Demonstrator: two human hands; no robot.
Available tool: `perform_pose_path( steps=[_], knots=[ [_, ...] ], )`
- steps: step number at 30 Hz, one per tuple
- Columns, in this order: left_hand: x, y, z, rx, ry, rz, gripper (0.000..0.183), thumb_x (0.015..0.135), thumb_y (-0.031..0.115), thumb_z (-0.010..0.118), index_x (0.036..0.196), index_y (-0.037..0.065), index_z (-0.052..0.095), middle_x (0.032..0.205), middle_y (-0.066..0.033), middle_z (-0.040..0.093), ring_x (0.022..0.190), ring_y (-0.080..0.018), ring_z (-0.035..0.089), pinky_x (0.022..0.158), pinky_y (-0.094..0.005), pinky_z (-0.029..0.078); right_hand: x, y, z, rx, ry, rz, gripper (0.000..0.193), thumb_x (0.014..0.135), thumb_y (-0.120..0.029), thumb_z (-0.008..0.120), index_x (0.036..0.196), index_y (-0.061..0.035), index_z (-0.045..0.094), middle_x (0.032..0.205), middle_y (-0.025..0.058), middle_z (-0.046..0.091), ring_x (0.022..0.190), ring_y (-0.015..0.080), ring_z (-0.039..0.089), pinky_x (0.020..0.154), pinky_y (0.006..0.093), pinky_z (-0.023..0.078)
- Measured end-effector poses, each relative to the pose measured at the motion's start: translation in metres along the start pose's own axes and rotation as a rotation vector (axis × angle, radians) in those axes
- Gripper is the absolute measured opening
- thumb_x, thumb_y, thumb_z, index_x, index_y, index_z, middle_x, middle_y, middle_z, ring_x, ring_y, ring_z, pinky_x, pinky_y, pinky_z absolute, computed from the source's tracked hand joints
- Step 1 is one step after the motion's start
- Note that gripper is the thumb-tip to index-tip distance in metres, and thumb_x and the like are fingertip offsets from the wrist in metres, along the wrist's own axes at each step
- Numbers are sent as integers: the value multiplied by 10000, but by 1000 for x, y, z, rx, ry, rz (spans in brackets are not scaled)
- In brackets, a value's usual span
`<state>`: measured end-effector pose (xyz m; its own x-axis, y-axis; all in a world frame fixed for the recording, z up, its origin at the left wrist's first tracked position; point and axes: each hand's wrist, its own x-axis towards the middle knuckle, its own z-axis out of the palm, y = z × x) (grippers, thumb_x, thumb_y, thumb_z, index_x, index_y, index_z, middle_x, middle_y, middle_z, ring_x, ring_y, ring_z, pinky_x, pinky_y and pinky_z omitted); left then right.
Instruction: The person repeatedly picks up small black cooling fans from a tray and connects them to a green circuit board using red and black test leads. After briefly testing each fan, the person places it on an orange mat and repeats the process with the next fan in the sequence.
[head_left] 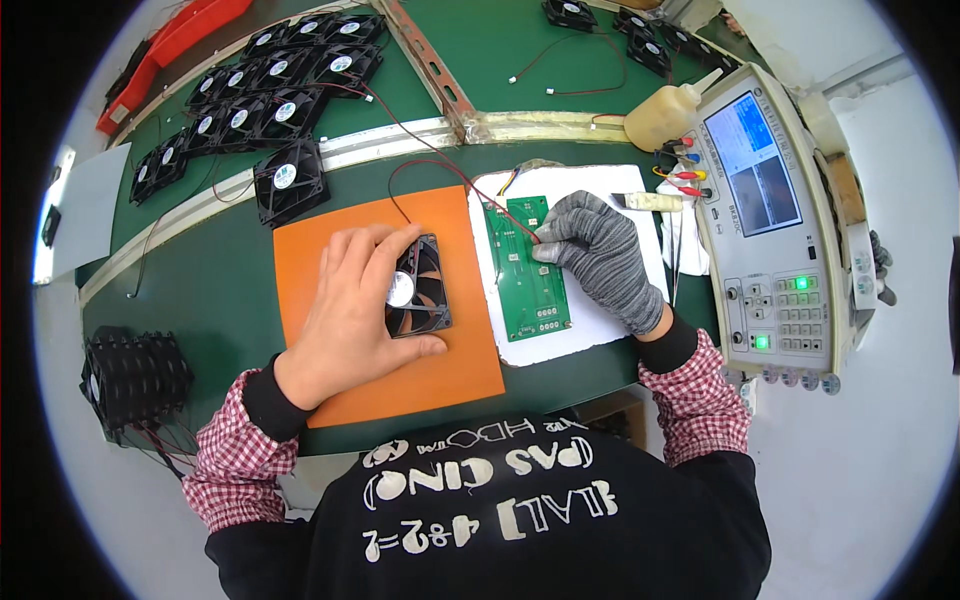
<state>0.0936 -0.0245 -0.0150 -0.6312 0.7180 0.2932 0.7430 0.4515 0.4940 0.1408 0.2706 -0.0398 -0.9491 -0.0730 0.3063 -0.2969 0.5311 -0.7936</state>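
Left hand (352, 308): bare, laid over the near fan and grasping by the edges, with fingers along the upper side and thumb along the lower.
Near fan (430, 290): black and square-framed, lying flat on the orange sheet, with a white round hub label partly under the fingers.
Orange sheet (450, 370): spread on the green surface (195, 300), just left of the white pad.
Red wire (445, 163): looping up from the top of the near fan, then down to the right fingertips.
Right hand (603, 250): in a grey knitted glove, pinching the wire's end between thumb and forefinger above the circuit board; connector hidden, so cannot tell whether plugged in.
Circuit board (525, 292): green, resting on the white pad (590, 325), partly under the gloved fingers.
Tester (750, 272): at the right, with a lit blue screen (755, 165) and two glowing green buttons.
Squeeze bottle (660, 118): yellowish, tilted beside the tester.
Clip leads (688, 177): red and yellow, near the bottle.
Other fans (240, 118): black, in rows at upper left.
Fan stack (140, 380): at the left, with wires trailing below.
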Motion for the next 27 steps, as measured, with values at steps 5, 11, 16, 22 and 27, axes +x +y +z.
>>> perform_pose_path(
  steps=[5,11,16,22,27],
  knots=[
    [0,1,-1,39,7,20,985,515,266,910,1350,26,444,1199,-162,485,1113,-362,444,972,-469,354,-1,-2,-4,-4,-5,120,170,703,-9,799,835,4,693,878,68,622,824,175,627,763,289,518],
    [-2,0,0,55,30,38,1007,498,254,908,1359,22,441,1182,-156,499,1098,-364,453,969,-462,368,4,-3,0,71,-32,63,174,688,17,803,795,19,665,870,76,616,817,182,623,769,292,520],
    [-6,9,-10,187,160,196,964,546,328,911,1331,3,455,1141,-152,552,1050,-349,515,923,-446,419,5,-4,-1,157,-64,114,172,696,27,795,761,27,636,871,77,614,828,176,622,786,294,524],
    [-31,54,-47,330,373,488,794,668,422,861,1235,-21,526,1169,-164,594,1019,-310,571,879,-420,452,1,-1,1,190,4,91,173,704,43,784,755,28,618,871,73,602,835,170,620,789,284,527],
    [-3,15,-13,208,237,239,910,516,325,904,1276,-7,531,1125,-151,576,1003,-349,540,904,-452,422,3,-2,-1,126,-60,80,169,703,32,787,753,22,626,889,74,601,842,174,619,789,294,521]
  ],
)
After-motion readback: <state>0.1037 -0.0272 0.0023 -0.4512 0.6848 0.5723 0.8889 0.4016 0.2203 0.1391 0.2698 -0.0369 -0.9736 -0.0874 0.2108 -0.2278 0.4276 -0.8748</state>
